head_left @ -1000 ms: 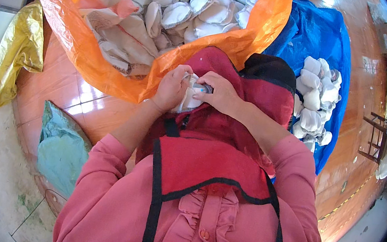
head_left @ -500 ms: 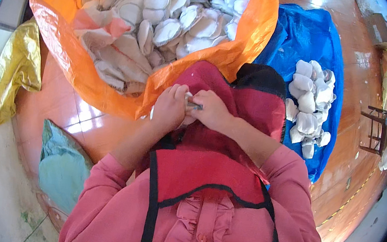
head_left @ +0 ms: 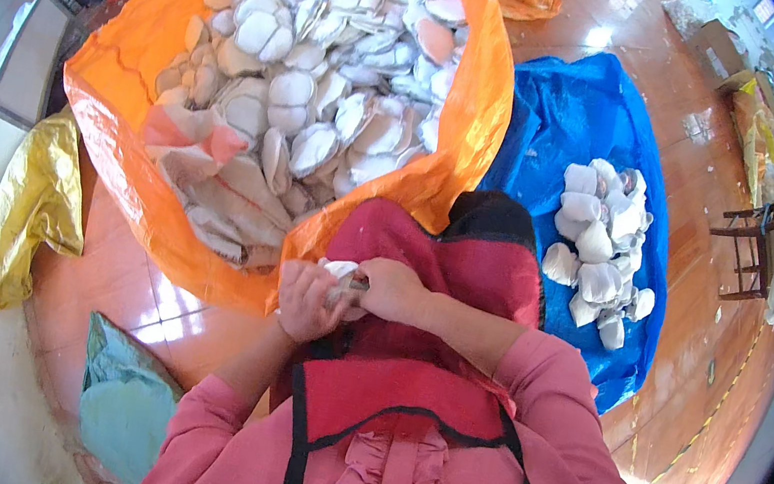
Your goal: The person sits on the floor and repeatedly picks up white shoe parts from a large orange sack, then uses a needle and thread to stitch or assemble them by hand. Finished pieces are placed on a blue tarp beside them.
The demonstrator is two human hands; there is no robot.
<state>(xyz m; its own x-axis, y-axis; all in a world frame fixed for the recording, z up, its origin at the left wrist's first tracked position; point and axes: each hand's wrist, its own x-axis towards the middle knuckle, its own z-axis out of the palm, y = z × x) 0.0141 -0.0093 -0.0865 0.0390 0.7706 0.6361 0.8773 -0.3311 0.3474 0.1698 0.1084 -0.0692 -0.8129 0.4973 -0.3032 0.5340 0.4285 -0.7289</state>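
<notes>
Over the lap: left hand [head_left: 305,298] and right hand [head_left: 390,289] both clamp one white padded piece [head_left: 339,271], close in for control. Just beyond, orange bag [head_left: 489,106] gapes, heaped with the same. Farther right, smaller pile [head_left: 601,246] on blue sheet [head_left: 568,119], kept separate.

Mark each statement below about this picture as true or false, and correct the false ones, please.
1. Both hands, the left hand and the right hand, meet on a small white piece over the lap. True.
2. The big orange bag is filled with green bottles. False: it holds many pale, flat rounded pieces.
3. A smaller pile of white pieces lies on the blue sheet at the person's right. True.
4. The yellow bag lies on the blue sheet. False: it lies on the floor at the left, beside the orange bag.
</notes>
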